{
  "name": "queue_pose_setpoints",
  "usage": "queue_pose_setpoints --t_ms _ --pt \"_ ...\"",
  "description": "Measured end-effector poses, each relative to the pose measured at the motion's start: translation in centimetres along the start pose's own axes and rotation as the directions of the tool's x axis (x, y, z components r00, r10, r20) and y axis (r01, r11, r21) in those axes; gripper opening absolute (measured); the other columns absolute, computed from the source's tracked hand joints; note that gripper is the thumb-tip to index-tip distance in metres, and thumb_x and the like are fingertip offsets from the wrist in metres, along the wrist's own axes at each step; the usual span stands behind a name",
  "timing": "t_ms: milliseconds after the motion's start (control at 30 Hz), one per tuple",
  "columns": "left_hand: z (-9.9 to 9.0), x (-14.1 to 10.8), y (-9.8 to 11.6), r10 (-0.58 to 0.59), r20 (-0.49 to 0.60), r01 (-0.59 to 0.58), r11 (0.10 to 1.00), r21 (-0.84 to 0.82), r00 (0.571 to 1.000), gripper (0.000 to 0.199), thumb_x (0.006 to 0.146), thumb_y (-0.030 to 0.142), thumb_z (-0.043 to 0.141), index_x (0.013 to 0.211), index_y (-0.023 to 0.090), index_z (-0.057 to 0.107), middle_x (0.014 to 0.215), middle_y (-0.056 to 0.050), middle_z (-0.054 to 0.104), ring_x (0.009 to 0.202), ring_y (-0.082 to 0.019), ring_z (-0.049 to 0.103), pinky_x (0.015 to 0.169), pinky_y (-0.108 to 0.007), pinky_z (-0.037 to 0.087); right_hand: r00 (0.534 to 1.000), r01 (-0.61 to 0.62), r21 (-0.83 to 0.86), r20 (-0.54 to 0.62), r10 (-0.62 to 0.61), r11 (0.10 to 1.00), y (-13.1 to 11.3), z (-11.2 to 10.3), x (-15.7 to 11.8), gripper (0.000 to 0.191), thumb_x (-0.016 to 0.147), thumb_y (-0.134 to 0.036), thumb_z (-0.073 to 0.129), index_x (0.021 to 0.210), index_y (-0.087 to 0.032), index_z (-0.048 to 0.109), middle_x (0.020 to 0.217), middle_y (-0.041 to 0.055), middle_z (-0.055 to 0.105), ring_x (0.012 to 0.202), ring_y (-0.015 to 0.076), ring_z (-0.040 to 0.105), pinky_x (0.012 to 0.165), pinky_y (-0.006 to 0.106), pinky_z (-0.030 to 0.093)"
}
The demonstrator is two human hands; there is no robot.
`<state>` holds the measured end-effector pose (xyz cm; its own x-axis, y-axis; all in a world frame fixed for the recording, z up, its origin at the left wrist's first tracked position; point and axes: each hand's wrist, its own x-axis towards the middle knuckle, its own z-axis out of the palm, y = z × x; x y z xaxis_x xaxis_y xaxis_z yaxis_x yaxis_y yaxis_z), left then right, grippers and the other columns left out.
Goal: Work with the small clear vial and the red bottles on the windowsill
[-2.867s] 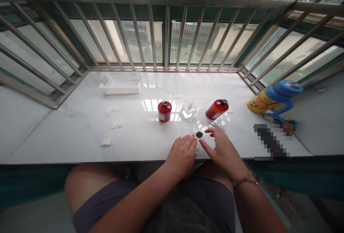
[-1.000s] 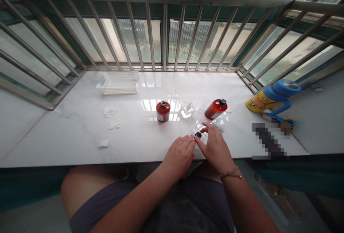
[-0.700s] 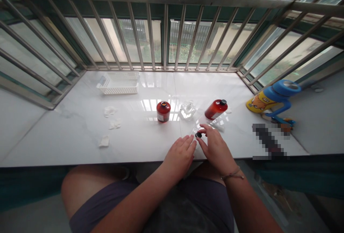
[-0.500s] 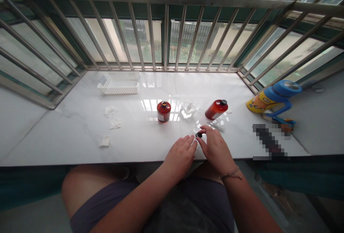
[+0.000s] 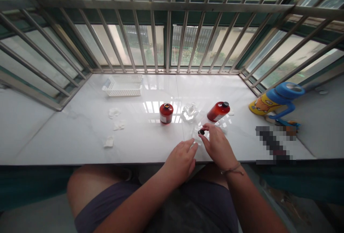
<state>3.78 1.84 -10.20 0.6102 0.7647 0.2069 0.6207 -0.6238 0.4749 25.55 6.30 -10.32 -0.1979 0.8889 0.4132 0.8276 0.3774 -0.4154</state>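
- In the head view, the right hand (image 5: 219, 145) held a small black cap (image 5: 201, 132) clamped between thumb and forefinger, above or against a clear piece (image 5: 196, 133) near the front of the white countertop (image 5: 67, 143).
- The left hand (image 5: 179, 159) lay beside that clear piece, its foremost fingertips slightly apart; whether they gripped anything could not be told.
- The cap's small size and the fingertip hold could have let it slip and roll, most likely toward the near edge and the person's lap.
- The clear piece barely showed against the glossy surface, so a finger could have nudged it by mistake.
- The amber bottle (image 5: 166, 114) stood with its mouth uncovered; a sweeping left forearm could have knocked it and spilled any contents.
- The faceted clear bottle (image 5: 189, 112) and the black-capped amber bottle (image 5: 218, 112) stood just beyond the hands, leaving little room for a forward reach.
- The widest bare stretch ran left of the hands, toward the crumpled tissues (image 5: 109, 142) and white basket (image 5: 122, 91); on the right, the blue-and-yellow drinking bottle (image 5: 271, 100) narrowed the room.
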Motion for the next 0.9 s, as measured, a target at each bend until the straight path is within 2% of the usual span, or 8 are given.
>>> queue_pose_setpoints --t_ms 100,233,500,767,900 --pt "-1.1 -1.9 -0.2 -0.032 -0.026 0.031 0.999 -0.044 0.999 0.046 0.099 0.018 0.064 0.145 0.018 0.059 0.152 -0.018 0.065 0.137 -0.032 0.065 0.12 -0.053 0.055 1.0 -0.016 0.032 -0.002 0.016 0.999 0.8 0.1 1.8 0.038 0.102 -0.028 0.06 0.139 -0.023 0.052 0.116 0.0139 0.074 0.111 0.0356 0.068 0.098 0.054 0.057" --pt "-2.1 -5.3 -0.8 -0.084 -0.053 0.079 0.993 -0.092 0.995 0.029 0.099 0.018 0.067 0.128 0.022 0.069 0.136 -0.013 0.073 0.126 -0.029 0.07 0.122 -0.056 0.053 0.997 -0.043 0.063 0.061 0.039 0.997 1.7 0.6 4.2 0.041 0.099 -0.026 0.061 0.139 -0.023 0.051 0.114 0.0127 0.077 0.104 0.0355 0.067 0.092 0.054 0.058" --pt "-3.6 -11.1 -2.0 -0.167 -0.073 0.162 0.984 -0.08 0.983 0.025 0.096 0.016 0.068 0.118 0.025 0.075 0.123 -0.009 0.079 0.116 -0.028 0.077 0.117 -0.06 0.058 0.996 0.0 0.114 0.092 -0.01 0.993 2.0 1.7 6.8 0.043 0.098 -0.021 0.06 0.14 -0.023 0.051 0.115 0.0119 0.077 0.11 0.0336 0.068 0.096 0.053 0.058" --pt "-4.5 -12.6 -3.3 -0.214 -0.099 0.208 0.976 -0.069 0.972 0.022 0.099 0.02 0.065 0.117 0.027 0.076 0.12 -0.01 0.08 0.114 -0.029 0.078 0.114 -0.06 0.06 0.993 0.007 0.109 0.115 -0.02 0.994 1.1 1.4 6.0 0.049 0.1 -0.025 0.061 0.147 -0.023 0.048 0.115 0.0115 0.077 0.107 0.0338 0.069 0.094 0.054 0.06" --pt "-4.8 -12.2 -3.5 -0.206 -0.103 0.198 0.976 -0.087 0.973 0.021 0.101 0.02 0.064 0.117 0.027 0.075 0.12 -0.009 0.08 0.113 -0.028 0.078 0.115 -0.059 0.06 0.994 0.001 0.093 0.108 -0.011 0.996 1.9 0.6 4.8 0.053 0.102 -0.037 0.065 0.15 -0.024 0.048 0.13 0.0131 0.074 0.111 0.0315 0.071 0.098 0.051 0.061"
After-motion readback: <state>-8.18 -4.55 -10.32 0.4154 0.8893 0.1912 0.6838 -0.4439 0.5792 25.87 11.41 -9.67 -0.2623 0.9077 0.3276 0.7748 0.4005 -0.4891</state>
